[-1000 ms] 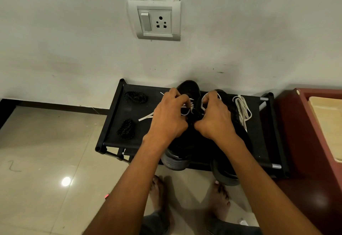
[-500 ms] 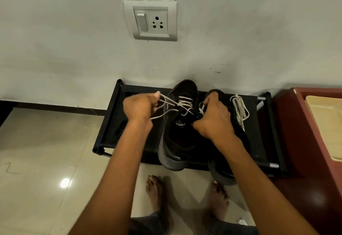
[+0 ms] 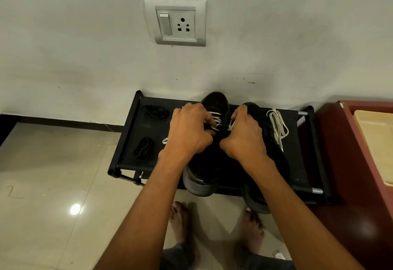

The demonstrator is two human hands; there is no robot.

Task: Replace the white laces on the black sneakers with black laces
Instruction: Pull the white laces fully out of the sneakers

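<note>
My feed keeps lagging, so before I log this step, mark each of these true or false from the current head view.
1. Both hands work at the white lace on the left black sneaker. True: the left hand and right hand have fingers curled at its white lace.
2. A loose coil of white lace lies on the black fabric-topped rack, right of the shoes. True.
3. The two bundles of black lace lie on the tiled floor. False: both bundles lie on the rack's left part.
4. The left sneaker is already fully unlaced. False: white crossings still show on it.
</note>
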